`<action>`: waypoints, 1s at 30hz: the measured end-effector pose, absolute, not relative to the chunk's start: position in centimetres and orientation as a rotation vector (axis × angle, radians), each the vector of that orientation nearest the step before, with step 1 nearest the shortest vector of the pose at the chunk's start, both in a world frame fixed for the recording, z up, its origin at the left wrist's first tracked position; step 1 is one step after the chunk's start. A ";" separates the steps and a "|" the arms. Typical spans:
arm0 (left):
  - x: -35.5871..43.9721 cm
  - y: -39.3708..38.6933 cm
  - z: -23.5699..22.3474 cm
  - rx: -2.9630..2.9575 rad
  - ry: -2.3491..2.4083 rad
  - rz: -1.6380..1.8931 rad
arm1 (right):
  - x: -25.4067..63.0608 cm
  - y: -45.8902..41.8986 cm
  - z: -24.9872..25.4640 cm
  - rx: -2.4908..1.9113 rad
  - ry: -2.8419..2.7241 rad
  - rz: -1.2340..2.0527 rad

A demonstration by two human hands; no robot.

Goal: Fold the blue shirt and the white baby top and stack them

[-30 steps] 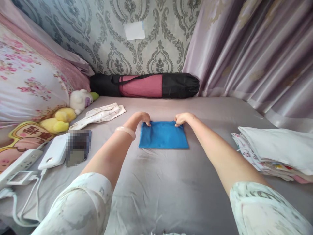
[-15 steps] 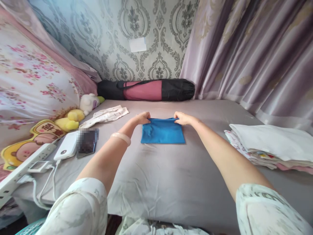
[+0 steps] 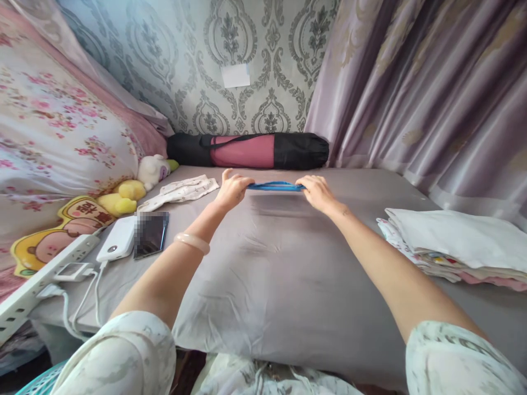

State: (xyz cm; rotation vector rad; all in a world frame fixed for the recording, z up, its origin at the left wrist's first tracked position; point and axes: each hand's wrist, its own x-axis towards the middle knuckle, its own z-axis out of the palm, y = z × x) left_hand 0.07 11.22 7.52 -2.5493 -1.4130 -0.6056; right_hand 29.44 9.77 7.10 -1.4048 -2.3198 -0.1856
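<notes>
A folded blue cloth (image 3: 275,186) is stretched between my two hands, seen nearly edge-on as a thin strip. It appears raised above the grey sheet (image 3: 284,274), with a faint shadow beneath it. My left hand (image 3: 234,189) pinches its left end, thumb and fingers closed on it. At the other end my right hand (image 3: 317,192) grips the cloth the same way. What kind of garment or cloth it is cannot be made out.
A pink and black rolled bag (image 3: 242,151) lies along the wall. Folded fabrics (image 3: 457,238) are stacked at right. Leftward are a patterned light cloth (image 3: 179,192), a phone (image 3: 151,235), a white power bank (image 3: 118,238), a power strip (image 3: 49,271) and plush toys (image 3: 123,196).
The blue cloth has gone from lying flat on the sheet to being lifted and turned edge-on. Both hands have risen slightly with it, still holding its ends.
</notes>
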 end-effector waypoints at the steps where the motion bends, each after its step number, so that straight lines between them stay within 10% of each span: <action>1: -0.1 10.5 6.6 -2.600 -1.387 -0.567 | 29.5 9.0 6.1 -1.386 -2.354 -0.180; 30: 5.5 9.0 0.7 -2.613 -1.800 -0.439 | 23.9 9.0 0.3 -1.721 -2.300 0.122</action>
